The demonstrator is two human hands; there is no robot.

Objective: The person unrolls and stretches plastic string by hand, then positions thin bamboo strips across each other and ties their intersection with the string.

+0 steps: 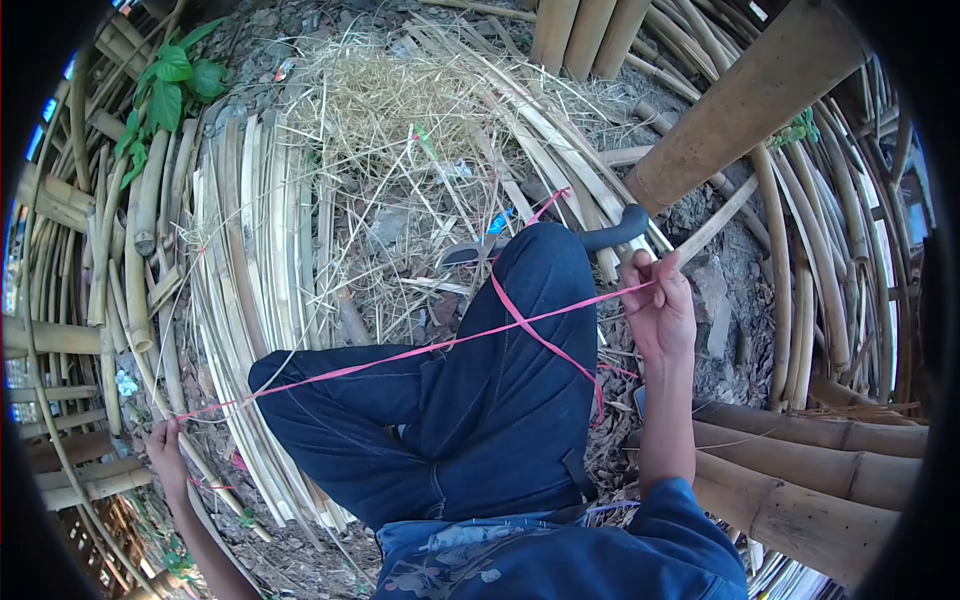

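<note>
Blue-trousered legs (480,400) sit under taut pink string (420,350) pinched by left hand (165,445) and right hand (660,305); likely snags on bamboo strips (250,300) or slips.

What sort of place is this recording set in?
Most likely an outdoor bamboo-working spot. Split bamboo strips lie in bundles on bare ground, thick bamboo poles are stacked at the right, and dry shavings are heaped ahead. The left hand and right hand stretch a pink strap.
</note>
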